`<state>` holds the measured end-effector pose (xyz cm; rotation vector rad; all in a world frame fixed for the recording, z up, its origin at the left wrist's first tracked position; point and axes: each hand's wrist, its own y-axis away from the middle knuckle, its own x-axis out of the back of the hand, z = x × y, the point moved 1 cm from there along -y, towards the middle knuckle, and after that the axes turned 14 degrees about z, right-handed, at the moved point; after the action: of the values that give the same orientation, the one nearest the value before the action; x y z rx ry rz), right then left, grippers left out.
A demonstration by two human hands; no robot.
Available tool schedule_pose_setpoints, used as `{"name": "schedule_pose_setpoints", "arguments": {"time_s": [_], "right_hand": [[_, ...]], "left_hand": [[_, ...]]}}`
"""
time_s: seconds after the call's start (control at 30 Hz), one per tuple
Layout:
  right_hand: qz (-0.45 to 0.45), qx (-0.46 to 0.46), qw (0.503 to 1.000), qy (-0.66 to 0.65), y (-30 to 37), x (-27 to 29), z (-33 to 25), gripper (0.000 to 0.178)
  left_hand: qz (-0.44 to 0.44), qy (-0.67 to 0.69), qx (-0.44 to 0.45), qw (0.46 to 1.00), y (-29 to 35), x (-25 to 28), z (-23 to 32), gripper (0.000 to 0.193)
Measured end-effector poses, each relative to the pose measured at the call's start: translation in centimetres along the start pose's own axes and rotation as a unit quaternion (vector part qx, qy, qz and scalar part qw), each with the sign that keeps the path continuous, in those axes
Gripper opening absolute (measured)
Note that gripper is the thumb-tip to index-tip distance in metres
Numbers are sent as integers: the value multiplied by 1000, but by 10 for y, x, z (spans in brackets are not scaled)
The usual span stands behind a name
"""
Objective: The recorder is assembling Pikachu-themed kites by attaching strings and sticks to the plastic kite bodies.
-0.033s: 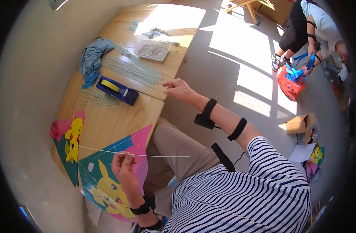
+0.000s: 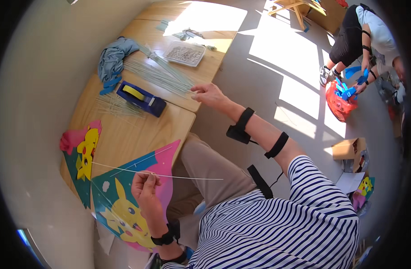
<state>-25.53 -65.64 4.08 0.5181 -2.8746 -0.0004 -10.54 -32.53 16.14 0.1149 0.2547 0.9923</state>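
Between the thumb and fingers of my left hand is a thin white rod, held level over a kite with a yellow cartoon figure on green, blue and pink. The kite hangs partly past the table's near edge. My right hand is stretched out at the table's right edge, fingers slightly bent and apart. Its fingertips are by the ends of a spread of pale thin rods; whether they touch is unclear. Left of these stands a blue tape dispenser with yellow tape.
Shorter sticks lie beside the dispenser, under a bunched grey-blue cloth. Behind is a clear plastic box of small pieces. A second folded kite lies left. Across the floor, a person bends over a red bag; a cardboard box stands nearer.
The view has shifted slightly, so the table sits further right and higher. My right hand is a little nearer the rod ends. My left hand still holds the rod.
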Motion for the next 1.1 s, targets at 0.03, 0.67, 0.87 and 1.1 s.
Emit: {"name": "schedule_pose_setpoints", "arguments": {"time_s": [0.03, 0.67, 0.87, 1.1], "right_hand": [[-8, -4, 1000, -2, -15, -11, -7, 46], [-135, -45, 986, 81, -65, -141, -74, 22], [-146, -63, 987, 36, -68, -139, -70, 19], [-147, -33, 987, 61, -70, -138, -68, 21]], "left_hand": [[6, -7, -5, 1000, 0, 4, 0, 6], [54, -25, 10, 998, 4, 34, 3, 6], [49, -27, 21, 998, 2, 31, 0, 6], [31, -19, 22, 999, 2, 27, -2, 4]]}}
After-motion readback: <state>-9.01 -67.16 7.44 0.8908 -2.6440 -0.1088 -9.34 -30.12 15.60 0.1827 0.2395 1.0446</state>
